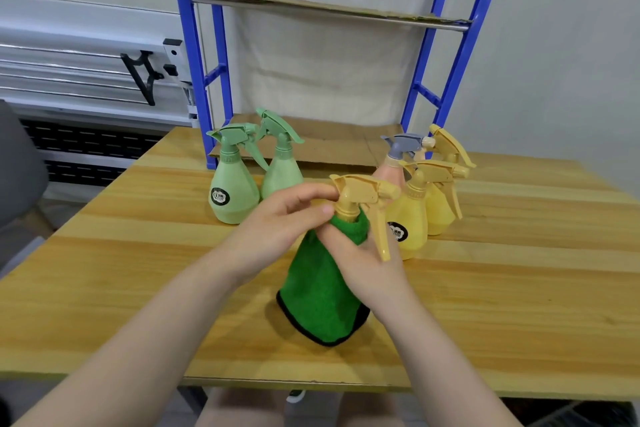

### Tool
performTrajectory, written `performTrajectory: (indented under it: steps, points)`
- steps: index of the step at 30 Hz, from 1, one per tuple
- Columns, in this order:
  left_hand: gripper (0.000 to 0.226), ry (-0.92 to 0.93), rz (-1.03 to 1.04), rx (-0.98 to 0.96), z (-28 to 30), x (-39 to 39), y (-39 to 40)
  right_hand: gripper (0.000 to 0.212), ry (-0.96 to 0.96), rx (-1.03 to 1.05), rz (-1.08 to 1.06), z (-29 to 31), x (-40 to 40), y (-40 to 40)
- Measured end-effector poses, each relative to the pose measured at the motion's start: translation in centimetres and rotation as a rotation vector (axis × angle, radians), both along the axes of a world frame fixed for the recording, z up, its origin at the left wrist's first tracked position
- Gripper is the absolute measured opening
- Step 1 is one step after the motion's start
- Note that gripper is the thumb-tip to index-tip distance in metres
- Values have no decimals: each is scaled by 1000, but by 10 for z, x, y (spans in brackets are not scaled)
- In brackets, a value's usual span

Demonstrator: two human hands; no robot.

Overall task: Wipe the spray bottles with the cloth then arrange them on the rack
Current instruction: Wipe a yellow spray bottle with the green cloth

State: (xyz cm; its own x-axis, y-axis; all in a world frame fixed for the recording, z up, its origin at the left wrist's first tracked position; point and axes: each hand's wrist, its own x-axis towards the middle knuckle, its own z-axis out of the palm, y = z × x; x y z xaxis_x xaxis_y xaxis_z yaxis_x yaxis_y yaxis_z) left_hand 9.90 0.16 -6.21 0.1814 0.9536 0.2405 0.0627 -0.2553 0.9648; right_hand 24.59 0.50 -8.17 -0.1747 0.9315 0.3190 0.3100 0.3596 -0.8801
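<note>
i see a yellow spray bottle (360, 198) upright at the middle of the worktop (138, 270), its body draped in the green cloth (318, 288). my left hand (277, 222) has its grip pinched on the bottle's neck under the trigger head. my right hand (363, 263) has its grip wrapped round the cloth and the body. two green bottles (235, 191) stand behind on the left; two yellow bottles (412, 215) and a pink bottle (393, 173) on the right, before the blue rack (194, 55).
</note>
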Motion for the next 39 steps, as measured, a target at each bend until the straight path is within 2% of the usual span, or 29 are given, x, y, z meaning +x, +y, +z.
performTrajectory:
  steps: [3, 7, 10, 12, 15, 17, 23, 27, 32, 34, 39]
  points:
    - [29, 9, 28, 57, -4, 7, -2, 24, -39, 27, -47, 0, 2, 3]
    - [38, -179, 32, 116, -6, 19, -5, 38, -145, 157, -117, -3, -6, 4]
    - [32, -190, 88, 145, -8, 24, -5, 48, -237, 229, -146, -6, -8, 4]
    - [23, -183, 167, 167, -10, 27, -5, 55, -262, 205, -117, -9, -10, -1]
    - [20, -222, 252, 173, -13, 30, -6, 43, -284, 196, -113, -12, -13, -3]
    - [20, -244, 272, 162, -12, 27, -4, 44, -292, 165, -119, -11, -13, -2]
    - [24, -329, 220, 119, -4, 13, 2, 65, -254, 113, -120, -16, -8, -8]
    - [30, -519, 306, 48, 0, 10, 5, 89, -285, 79, -76, -27, -4, -13]
    - [41, -670, 289, -38, 7, 2, 2, 102, -226, -2, 19, -37, 0, -19]
    - [45, -661, 279, -19, 11, -3, 1, 100, -199, -40, 52, -36, 0, -19]
    - [14, -435, 193, 69, 14, -3, 2, 84, -125, -78, 110, -21, -1, -11]
